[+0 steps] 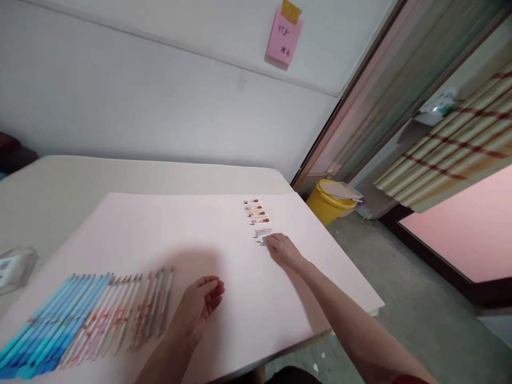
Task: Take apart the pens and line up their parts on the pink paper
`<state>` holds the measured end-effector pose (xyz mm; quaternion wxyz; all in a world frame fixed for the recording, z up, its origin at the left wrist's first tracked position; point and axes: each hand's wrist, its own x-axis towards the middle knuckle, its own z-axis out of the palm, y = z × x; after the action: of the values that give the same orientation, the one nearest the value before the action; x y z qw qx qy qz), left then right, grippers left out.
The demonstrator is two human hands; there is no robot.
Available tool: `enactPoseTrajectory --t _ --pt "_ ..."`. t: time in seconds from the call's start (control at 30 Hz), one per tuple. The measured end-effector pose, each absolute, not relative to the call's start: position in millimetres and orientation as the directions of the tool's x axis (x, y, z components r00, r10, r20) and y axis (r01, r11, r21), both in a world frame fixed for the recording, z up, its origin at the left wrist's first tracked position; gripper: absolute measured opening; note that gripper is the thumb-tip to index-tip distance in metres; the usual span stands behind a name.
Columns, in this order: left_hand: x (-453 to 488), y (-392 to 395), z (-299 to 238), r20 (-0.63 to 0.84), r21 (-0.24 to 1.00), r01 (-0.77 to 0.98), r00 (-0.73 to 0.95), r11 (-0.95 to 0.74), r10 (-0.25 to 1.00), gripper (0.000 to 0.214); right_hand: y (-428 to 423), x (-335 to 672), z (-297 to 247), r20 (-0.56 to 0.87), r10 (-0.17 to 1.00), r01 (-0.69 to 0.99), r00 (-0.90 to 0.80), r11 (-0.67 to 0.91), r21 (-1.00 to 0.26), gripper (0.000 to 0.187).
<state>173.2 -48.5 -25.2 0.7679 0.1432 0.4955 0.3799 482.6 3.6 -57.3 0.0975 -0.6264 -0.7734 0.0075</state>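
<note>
My right hand [281, 248] reaches to the right part of the pale pink sheet, fingers pinched at the near end of a short column of pens. The pen [262, 244] under its fingertips is light coloured with a dark tip and is partly covered. Beyond it lie several pens [260, 220] with brown and white decoration, crosswise and tips to the left. My left hand [203, 301] hovers over the sheet with loosely curled fingers and nothing visible in them. To its left are white and pink pens [116, 314] and grey-toned pens [160, 301], side by side.
Blue pens [56, 320] fill the sheet's lower left. The pink sheet [224, 234] covers much of the white table [160, 176]. A clear packet [15, 269] sits at the left edge. A yellow bin [328, 205] stands on the floor, right. A pink note [284, 34] hangs on the wall.
</note>
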Motion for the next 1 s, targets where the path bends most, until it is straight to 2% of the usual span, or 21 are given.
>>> enactPoseTrajectory --t 0.33,0.53,0.8,1.0 --pt "172 -48 -26 -0.65 0.6 -0.434 0.225 0.672 0.726 0.012 -3 480 -63 0.182 0.973 0.975 -0.146 0.172 -0.14 0.034" --pt "168 -49 -25 -0.645 0.599 -0.443 0.227 0.667 0.73 0.013 2 475 -63 0.17 0.97 0.972 -0.174 0.197 -0.127 0.026" --pt "163 -49 -19 -0.646 0.584 -0.468 0.225 0.663 0.729 0.012 4 477 -56 0.164 0.957 0.959 -0.24 0.26 -0.11 0.031" --pt "163 -47 -19 -0.642 0.578 -0.489 0.222 0.653 0.734 0.012 15 479 -35 0.093 0.973 0.977 -0.212 0.208 0.056 0.03"
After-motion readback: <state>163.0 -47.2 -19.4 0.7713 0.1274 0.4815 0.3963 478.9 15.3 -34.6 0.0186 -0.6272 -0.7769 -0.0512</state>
